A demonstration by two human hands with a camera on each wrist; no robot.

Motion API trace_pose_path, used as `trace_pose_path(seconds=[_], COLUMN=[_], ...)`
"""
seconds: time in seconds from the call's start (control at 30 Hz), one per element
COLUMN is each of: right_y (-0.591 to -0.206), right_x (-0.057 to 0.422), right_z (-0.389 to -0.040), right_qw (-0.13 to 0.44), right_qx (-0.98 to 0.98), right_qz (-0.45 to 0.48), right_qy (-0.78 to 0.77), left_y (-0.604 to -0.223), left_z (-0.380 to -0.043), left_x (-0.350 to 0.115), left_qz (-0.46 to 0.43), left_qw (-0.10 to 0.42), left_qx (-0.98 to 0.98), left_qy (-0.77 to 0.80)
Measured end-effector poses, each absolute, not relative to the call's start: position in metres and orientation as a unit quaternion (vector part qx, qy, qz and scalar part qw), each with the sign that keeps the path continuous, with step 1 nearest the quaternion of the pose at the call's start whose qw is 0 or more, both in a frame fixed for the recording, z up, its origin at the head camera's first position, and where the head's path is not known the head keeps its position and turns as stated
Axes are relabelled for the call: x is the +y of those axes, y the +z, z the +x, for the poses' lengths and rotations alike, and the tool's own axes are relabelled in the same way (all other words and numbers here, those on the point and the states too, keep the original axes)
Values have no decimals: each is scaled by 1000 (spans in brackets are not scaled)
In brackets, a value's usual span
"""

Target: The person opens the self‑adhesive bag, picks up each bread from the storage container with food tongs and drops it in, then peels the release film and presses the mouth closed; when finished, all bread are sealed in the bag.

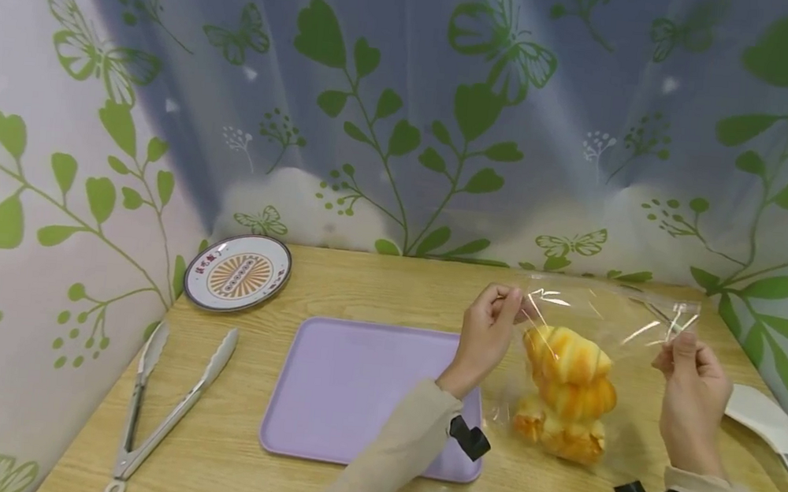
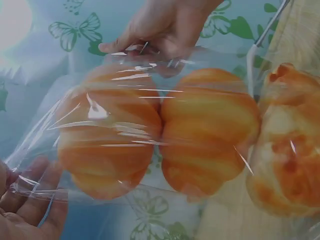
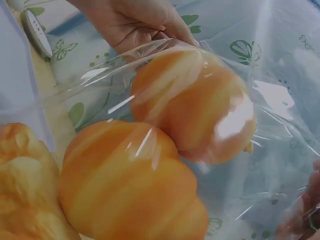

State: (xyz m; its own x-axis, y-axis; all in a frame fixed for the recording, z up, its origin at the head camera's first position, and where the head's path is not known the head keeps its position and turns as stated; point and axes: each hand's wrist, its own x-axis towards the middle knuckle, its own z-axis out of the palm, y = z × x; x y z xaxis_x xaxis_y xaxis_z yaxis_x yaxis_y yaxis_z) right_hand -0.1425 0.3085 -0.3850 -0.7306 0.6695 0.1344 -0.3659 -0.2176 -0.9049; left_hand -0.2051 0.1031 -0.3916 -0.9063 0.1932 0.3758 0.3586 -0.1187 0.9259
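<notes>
Evidently, left hand point(image 1: 481, 337), right hand point(image 1: 696, 394), fingers point(image 1: 492, 293) of both pinching clear bag point(image 1: 594, 314) near its top (three bread rolls point(image 1: 568, 393) inside)

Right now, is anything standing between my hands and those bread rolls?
Yes, the clear plastic bag. Its film lies around the three bread rolls, and your left hand and right hand grip it near the top, one at each side. Nothing else visible stands between.
</notes>
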Motion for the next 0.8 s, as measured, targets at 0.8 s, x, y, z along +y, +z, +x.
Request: trace_pose_path(seconds=[0.8], right_y=[-389], right_x=[298], right_z=[-150], right_qw=[432], right_qx=[-439], right_qz=[-63], right_qy=[785], left_y=[-389], left_z=[-206], left_x=[94], left_qz=[-195], left_qw=[70], left_qx=[-658], left_qy=[-724])
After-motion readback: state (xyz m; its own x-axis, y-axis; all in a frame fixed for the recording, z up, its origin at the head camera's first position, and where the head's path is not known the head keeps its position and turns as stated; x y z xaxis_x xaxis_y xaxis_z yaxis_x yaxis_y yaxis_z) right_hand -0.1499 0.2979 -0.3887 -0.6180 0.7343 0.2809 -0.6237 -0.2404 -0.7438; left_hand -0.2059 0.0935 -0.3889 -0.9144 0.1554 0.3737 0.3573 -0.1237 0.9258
